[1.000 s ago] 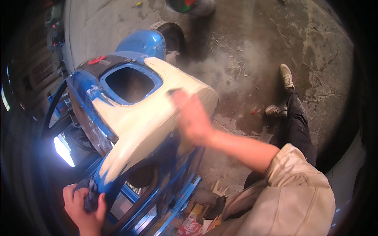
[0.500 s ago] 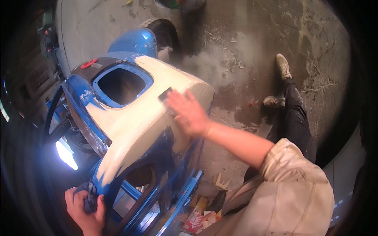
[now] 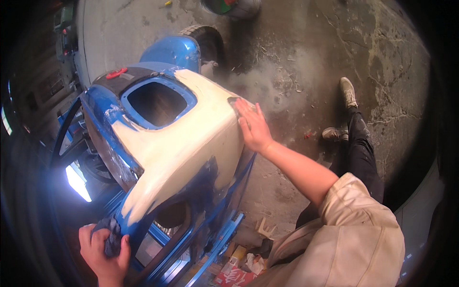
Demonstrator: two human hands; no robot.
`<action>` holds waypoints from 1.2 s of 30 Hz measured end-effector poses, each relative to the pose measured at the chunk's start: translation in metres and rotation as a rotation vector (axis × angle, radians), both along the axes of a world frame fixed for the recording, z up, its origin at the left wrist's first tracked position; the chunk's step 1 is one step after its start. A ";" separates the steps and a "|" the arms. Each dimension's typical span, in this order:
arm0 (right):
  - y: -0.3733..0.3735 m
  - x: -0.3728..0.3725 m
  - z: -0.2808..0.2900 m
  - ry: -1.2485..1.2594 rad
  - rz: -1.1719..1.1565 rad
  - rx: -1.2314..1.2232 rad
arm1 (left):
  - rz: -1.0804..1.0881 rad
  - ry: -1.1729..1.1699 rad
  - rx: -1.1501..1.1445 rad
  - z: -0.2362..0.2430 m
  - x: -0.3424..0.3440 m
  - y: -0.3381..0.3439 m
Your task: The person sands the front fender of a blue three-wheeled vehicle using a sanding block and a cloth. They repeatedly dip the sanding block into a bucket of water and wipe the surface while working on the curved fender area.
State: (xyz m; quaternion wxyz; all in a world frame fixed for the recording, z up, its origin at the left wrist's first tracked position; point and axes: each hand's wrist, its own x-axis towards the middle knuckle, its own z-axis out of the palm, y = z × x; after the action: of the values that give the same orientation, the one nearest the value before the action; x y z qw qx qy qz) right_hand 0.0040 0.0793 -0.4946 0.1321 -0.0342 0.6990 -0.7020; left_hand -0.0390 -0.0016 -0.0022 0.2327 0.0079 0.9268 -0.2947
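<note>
A blue vehicle body panel point(image 3: 181, 138) with a broad cream-coloured coat of filler slants across the middle, a rounded square opening point(image 3: 158, 103) in its upper part. At the panel's right edge, my right hand point(image 3: 253, 126) lies flattened over a dark sanding pad point(image 3: 233, 101), most of which the fingers hide. Down at the lower left, my left hand point(image 3: 107, 246) is closed round a crumpled dark blue cloth point(image 3: 111, 235), pressed to the narrow blue pillar where the cream coat ends. Patches of blue and dark paint show below the filler.
Beyond the panel are a blue fender point(image 3: 172, 52) and a tyre point(image 3: 210, 40), with a bucket point(image 3: 234, 7) farther off. A bright lamp point(image 3: 78, 182) shines at left. Boxes and scraps point(image 3: 234, 275) lie low centre. A person's legs and shoes point(image 3: 348, 93) are at right on stained concrete.
My right hand has slid right with the dark pad, from the middle of the cream surface to its right edge. My left hand keeps its grip on the cloth. The view has shifted slightly.
</note>
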 end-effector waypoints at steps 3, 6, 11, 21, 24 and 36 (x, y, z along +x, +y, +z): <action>-0.007 0.001 0.028 -0.016 -0.057 -0.105 | -0.088 -0.011 0.004 -0.005 -0.003 0.000; 0.005 -0.004 0.052 0.232 0.107 -0.196 | -0.038 0.011 0.067 -0.006 -0.004 0.001; 0.005 0.000 -0.016 -0.255 0.022 0.056 | -0.002 0.004 0.016 -0.002 -0.002 0.002; 0.002 0.007 -0.017 -0.079 -0.037 -0.022 | 0.050 -0.016 0.012 0.003 0.001 0.002; -0.001 0.002 -0.003 -0.048 -0.039 -0.012 | 0.094 -0.034 0.018 0.003 0.000 0.001; 0.004 -0.009 0.039 0.011 -0.029 -0.055 | 0.093 -0.028 0.031 0.001 -0.001 0.002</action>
State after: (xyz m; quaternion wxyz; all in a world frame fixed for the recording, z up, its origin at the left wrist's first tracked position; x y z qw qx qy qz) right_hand -0.0049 0.0835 -0.4555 0.1172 -0.0316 0.6804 -0.7227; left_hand -0.0402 0.0005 -0.0013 0.2591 -0.0274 0.9272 -0.2690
